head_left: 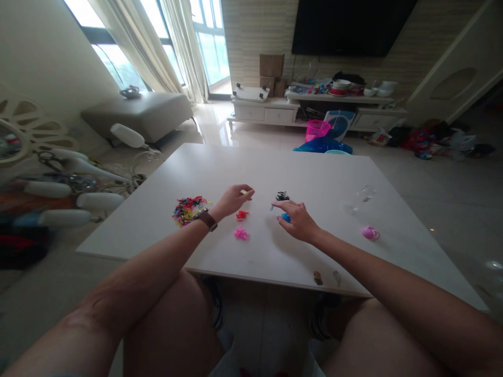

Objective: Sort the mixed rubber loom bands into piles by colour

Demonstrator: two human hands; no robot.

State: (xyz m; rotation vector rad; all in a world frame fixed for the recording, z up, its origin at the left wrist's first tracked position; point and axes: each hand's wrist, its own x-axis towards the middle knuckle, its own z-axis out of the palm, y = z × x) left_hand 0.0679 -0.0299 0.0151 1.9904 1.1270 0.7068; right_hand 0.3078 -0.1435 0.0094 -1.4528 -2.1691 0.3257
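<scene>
My left hand (234, 199), with a brown-strapped watch, hovers over the table with thumb and fingertips drawn together. Yellow bits (244, 193) show between thumb and fingers; whether they are gripped or lie beneath, I cannot tell. A small blue rubber band (272, 207) hangs at the index fingertip of my right hand (297, 217), whose thumb is apart. Beneath that hand are a blue pile (285, 217), partly hidden, and a black pile (282, 196) of bands. Red bands (242, 215) and pink bands (241, 233) lie nearer me, beside a larger mixed-colour pile (187, 209) at left.
On the white table (243, 162), a clear bottle (368, 193) and a pink-purple object (370, 233) lie at right. A small figure-like piece (317, 278) sits by the front edge. Past the far edge are a blue item (322, 145) and a pink basket (317, 130).
</scene>
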